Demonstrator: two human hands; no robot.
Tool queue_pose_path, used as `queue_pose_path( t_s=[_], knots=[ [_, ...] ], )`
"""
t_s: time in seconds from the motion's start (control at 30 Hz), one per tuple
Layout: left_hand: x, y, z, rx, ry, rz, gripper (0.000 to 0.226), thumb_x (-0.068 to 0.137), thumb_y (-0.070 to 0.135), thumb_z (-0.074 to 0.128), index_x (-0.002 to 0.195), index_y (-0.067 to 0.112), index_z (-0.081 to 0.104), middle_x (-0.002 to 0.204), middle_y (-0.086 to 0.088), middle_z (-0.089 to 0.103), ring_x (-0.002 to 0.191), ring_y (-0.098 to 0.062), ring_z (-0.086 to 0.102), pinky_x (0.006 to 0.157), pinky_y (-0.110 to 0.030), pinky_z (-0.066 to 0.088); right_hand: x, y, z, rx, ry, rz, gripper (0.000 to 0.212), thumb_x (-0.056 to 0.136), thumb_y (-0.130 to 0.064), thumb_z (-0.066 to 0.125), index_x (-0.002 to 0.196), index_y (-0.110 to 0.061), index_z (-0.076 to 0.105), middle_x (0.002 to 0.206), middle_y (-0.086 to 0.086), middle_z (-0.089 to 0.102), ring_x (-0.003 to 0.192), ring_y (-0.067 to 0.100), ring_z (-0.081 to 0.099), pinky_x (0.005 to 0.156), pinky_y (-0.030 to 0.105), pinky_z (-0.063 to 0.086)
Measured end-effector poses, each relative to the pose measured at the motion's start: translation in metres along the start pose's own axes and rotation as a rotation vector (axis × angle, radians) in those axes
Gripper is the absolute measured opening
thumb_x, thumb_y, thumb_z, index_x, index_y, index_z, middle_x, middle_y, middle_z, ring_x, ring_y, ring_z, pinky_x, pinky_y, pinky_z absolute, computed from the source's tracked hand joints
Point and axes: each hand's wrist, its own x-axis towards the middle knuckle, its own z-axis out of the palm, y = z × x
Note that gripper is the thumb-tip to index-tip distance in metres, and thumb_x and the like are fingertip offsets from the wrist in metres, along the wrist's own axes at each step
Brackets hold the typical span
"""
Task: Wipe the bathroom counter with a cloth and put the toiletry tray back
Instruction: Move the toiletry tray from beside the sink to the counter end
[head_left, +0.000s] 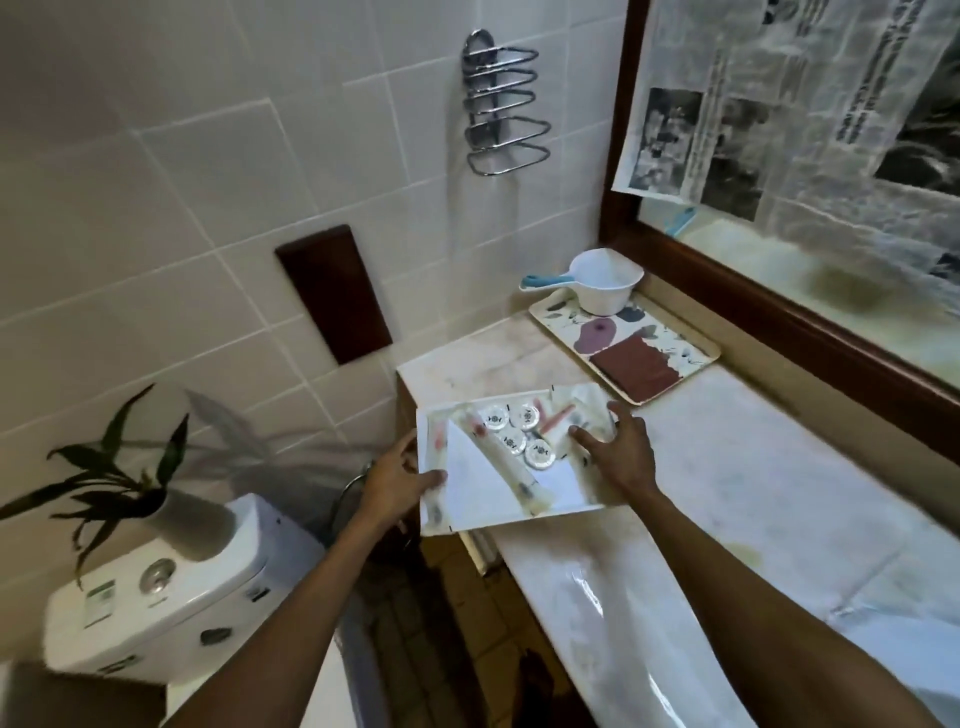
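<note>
A white toiletry tray (441, 519) with several small round containers, tubes and white packets sits partly over the left front edge of the pale marble counter (727, 467). My left hand (397, 480) grips the tray's left rim, thumb on top. My right hand (618, 447) holds the tray's right side, fingers spread over its edge. A dark red cloth (636, 369) lies folded on a floral tray (696, 332) at the back of the counter.
A white ladle with a blue handle (597, 280) stands on the floral tray. A wood-framed mirror (779, 291) covered with newspaper runs along the right. A toilet cistern (171, 587) with a potted plant (130, 467) is on the left. A chrome rack (501, 104) hangs on the tiled wall.
</note>
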Motion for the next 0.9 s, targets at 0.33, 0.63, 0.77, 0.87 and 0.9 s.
queue_pose_path(
  t_s=[0.33,0.63,0.77,0.87,0.9],
  knots=[
    [0.124,0.005,-0.013,0.018,0.024,-0.134,0.064,0.087,0.024,0.077,0.145,0.023,0.052,0.13,0.007,0.064,0.107,-0.015,0.062,0.09,-0.028,0.051,0.115,-0.018,0.071,-0.063,-0.09,0.025,0.08,0.078,-0.058,0.069,0.141,-0.014,0.044,0.132,0.018,0.052,0.119,0.035,0.055,0.096,0.04,0.045],
    [0.191,-0.024,-0.013,0.112,0.042,-0.274,0.062,0.083,0.054,0.059,0.141,0.032,0.055,0.135,0.002,0.066,0.117,-0.026,0.065,0.101,-0.043,0.053,0.168,-0.025,0.107,-0.163,-0.246,0.023,0.107,0.071,-0.057,0.079,0.15,-0.008,0.027,0.146,0.023,0.041,0.137,0.037,0.037,0.112,0.043,0.033],
    [0.199,-0.024,-0.013,0.069,0.072,-0.269,0.051,0.096,0.035,0.06,0.145,0.027,0.051,0.138,-0.005,0.063,0.12,-0.03,0.063,0.101,-0.037,0.051,0.183,-0.035,0.111,-0.215,-0.33,0.008,0.13,0.056,-0.075,0.076,0.153,-0.01,0.018,0.156,0.015,0.034,0.142,0.034,0.033,0.115,0.046,0.032],
    [0.208,-0.025,-0.011,0.031,0.065,-0.273,0.051,0.097,0.027,0.059,0.146,0.025,0.05,0.136,-0.008,0.064,0.119,-0.031,0.062,0.097,-0.033,0.049,0.191,-0.039,0.111,-0.213,-0.382,0.036,0.15,0.036,-0.083,0.08,0.154,-0.02,0.011,0.158,0.009,0.031,0.143,0.03,0.034,0.113,0.05,0.037],
    [0.21,-0.025,-0.01,0.011,0.06,-0.281,0.052,0.096,0.026,0.06,0.147,0.026,0.049,0.137,-0.009,0.063,0.12,-0.032,0.062,0.099,-0.034,0.049,0.192,-0.04,0.111,-0.229,-0.4,0.036,0.153,0.032,-0.081,0.083,0.154,-0.024,0.009,0.158,0.007,0.03,0.143,0.029,0.033,0.113,0.049,0.038]
  ],
)
